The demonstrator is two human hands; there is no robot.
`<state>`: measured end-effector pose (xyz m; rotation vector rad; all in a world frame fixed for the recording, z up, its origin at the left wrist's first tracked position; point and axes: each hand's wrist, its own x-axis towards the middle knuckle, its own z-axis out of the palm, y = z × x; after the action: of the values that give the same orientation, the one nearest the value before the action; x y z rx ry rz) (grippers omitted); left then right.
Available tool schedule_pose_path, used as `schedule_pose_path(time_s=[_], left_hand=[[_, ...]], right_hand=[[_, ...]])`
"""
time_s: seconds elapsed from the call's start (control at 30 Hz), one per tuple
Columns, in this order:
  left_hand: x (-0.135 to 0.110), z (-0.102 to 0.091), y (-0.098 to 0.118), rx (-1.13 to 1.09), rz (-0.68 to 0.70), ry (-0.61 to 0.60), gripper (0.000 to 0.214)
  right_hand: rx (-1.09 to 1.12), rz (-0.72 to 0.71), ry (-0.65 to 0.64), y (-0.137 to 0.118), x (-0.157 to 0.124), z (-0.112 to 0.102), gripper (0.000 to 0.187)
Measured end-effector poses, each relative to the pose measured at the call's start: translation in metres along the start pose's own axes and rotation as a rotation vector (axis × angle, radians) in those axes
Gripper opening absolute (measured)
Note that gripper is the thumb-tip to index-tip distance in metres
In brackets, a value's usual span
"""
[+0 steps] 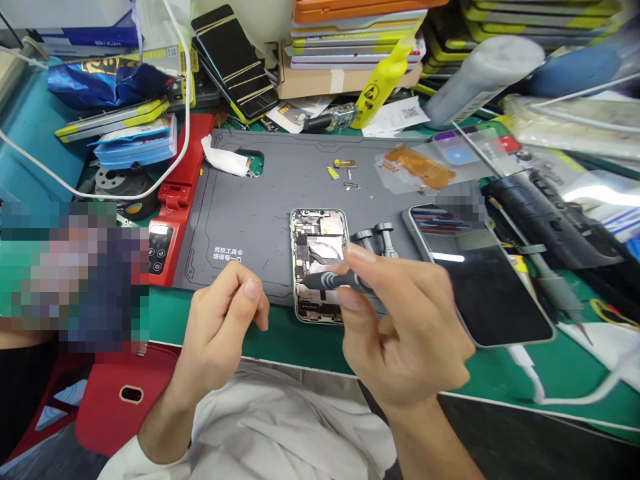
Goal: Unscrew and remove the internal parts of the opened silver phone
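An opened smartphone [320, 260], its inner parts bare, lies near the front edge of a grey work mat [255, 220]. Between thumb and fingers, my right hand [405, 320] grips a dark grey screwdriver [325, 280] with light rings, held nearly level over the phone's lower half. Whether its tip touches the phone I cannot tell. My left hand [225, 320] is curled closed at the mat's front edge, left of the phone, with nothing visible in it. Two grey screwdriver-like tools [384, 239] lie partly behind my right hand. Small metal parts [345, 163] rest behind the phone.
To the right lies a larger dark-screened phone [495, 280]. A red device [173, 200] borders the mat's left side. Boxes [350, 60], a yellow bottle [380, 83] and a grey bottle [483, 80] crowd the back. A white cable [555, 400] runs along the right front.
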<state>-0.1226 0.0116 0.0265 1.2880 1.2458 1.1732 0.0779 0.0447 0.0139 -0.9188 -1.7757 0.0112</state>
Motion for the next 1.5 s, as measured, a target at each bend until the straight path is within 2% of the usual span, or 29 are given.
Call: schedule_pose_path(time_s=[0.07,0.3,0.43,0.83,1.07,1.2,1.5], left_hand=[[0.001,0.0,0.0,0.016,0.012,-0.011,0.043],[0.005,-0.004,0.001,0.138,0.028,-0.05,0.041],[0.007,-0.003,0.0,0.196,0.042,-0.039,0.047],[0.007,0.0,0.001,0.255,0.013,-0.04,0.054],[0.006,0.002,-0.004,0.153,0.012,-0.019,0.052],[0.005,0.003,-0.002,0.174,0.026,-0.02,0.049],[0.005,0.003,-0.002,0.177,0.051,-0.015,0.049]], right_hand=[[-0.046,0.002,0.013,-0.001,0.001,0.0,0.054],[0.013,0.022,0.032,-0.001,0.008,0.003,0.059],[0.019,0.044,0.037,-0.002,0.011,0.004,0.058],[0.056,-0.009,0.055,-0.002,0.004,0.005,0.065],[-0.025,-0.026,0.054,-0.002,0.0,0.009,0.051],[-0.05,0.001,0.097,0.0,-0.003,0.01,0.042],[0.005,0.026,0.129,0.003,-0.007,0.011,0.043]])
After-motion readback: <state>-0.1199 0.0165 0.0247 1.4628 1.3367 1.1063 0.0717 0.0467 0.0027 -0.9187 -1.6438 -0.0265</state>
